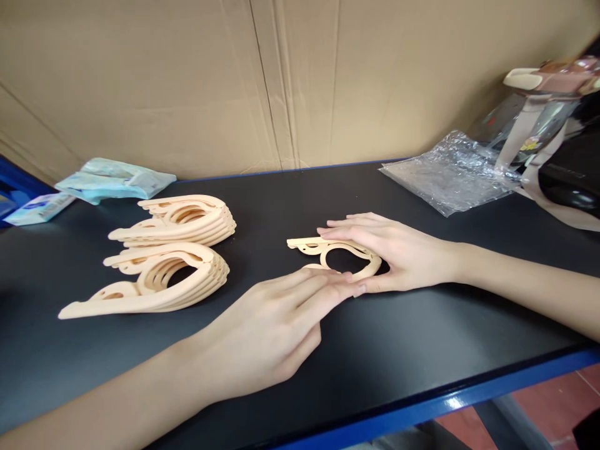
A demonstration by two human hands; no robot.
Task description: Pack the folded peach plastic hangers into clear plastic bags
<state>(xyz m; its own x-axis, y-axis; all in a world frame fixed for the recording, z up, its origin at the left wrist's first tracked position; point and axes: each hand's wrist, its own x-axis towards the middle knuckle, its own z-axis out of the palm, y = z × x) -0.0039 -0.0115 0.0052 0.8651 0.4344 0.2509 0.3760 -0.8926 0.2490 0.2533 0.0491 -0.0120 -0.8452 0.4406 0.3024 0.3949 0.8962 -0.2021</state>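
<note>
A beige plastic hanger-like piece (372, 269) with a round opening lies on the black tabletop, between both hands. My left hand (281, 319) covers its near arm, fingers closed together on it. My right hand (389, 250) grips the piece's right end, fingers along the far arm and thumb at the near side, close to the left fingertips. Part of the near arm is hidden under my left hand. To the left, two stacks of similar beige pieces lie one behind the other, a far stack (206, 234) and a near stack (187, 294).
Light blue soft packets (117, 181) lie at the back left. A crumpled clear plastic bag (450, 175) is at the back right, beside a strapped clear bottle (539, 119) and a black object (574, 169). Cardboard (187, 87) stands behind the table, whose front edge (445, 403) is blue.
</note>
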